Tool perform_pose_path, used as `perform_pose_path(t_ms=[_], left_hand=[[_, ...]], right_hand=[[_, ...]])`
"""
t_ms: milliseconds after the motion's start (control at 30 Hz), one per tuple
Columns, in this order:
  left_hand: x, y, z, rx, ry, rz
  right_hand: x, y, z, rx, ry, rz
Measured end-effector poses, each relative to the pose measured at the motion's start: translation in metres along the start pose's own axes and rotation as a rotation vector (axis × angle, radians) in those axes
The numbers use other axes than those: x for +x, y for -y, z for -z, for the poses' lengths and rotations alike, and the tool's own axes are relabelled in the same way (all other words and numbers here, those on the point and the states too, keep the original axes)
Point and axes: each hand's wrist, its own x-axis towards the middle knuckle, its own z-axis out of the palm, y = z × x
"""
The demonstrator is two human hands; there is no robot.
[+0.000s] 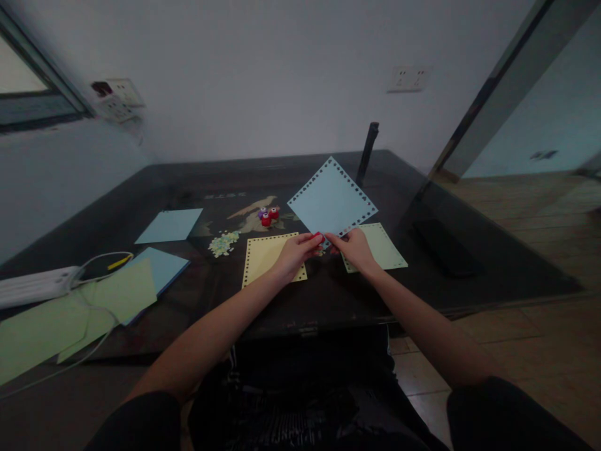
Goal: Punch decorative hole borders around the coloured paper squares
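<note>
The person's dark clothing [291, 388] is nearest the camera, below the front edge of the dark, glossy surface [225, 313]. Two bare forearms reach over that edge, and the hands meet near the middle. The left hand [295, 254] grasps a small red punch [318, 237] at the lower corner of a light blue sheet [332, 199]. The right hand [357, 249] is closed around that same corner, its fingertips just beside the punch. The blue sheet is held up, tilted, its corner pointing away from the person; small dark cut-outs run along its upper edges and its lower right edge.

A yellow sheet [265, 252] with punched borders lies partly under the left hand, and a pale green sheet [382, 245], also punched, lies partly under the right. Left of the yellow sheet is a pile of tiny paper scraps [224, 243]; beyond it sits a cluster of red and purple punches [268, 216].

Farther left lies another blue sheet [169, 225]. Nearer the person, green paper [126, 288] overlaps a blue stack [166, 269], beside a white power strip [40, 285] with a white cable [114, 316] looping over the paper. On the right lies a flat black object [444, 247], too dark to identify. A dark post [367, 153] stands by the far edge, and sockets [409, 79] are on the wall [263, 81].
</note>
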Motion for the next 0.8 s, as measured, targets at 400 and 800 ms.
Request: perform_pose_path(t_ms=[400,800], left_hand=[[0.0006,0.0015,0.0010,0.009,0.010,-0.011],[-0.0026,-0.0015,-0.0032,0.025,-0.031,-0.018]], right_hand=[[-0.0015,0.0025,-0.0005,-0.010,-0.024,0.007],[-0.0007,0.0009,-0.0006,0.009,-0.003,-0.011]])
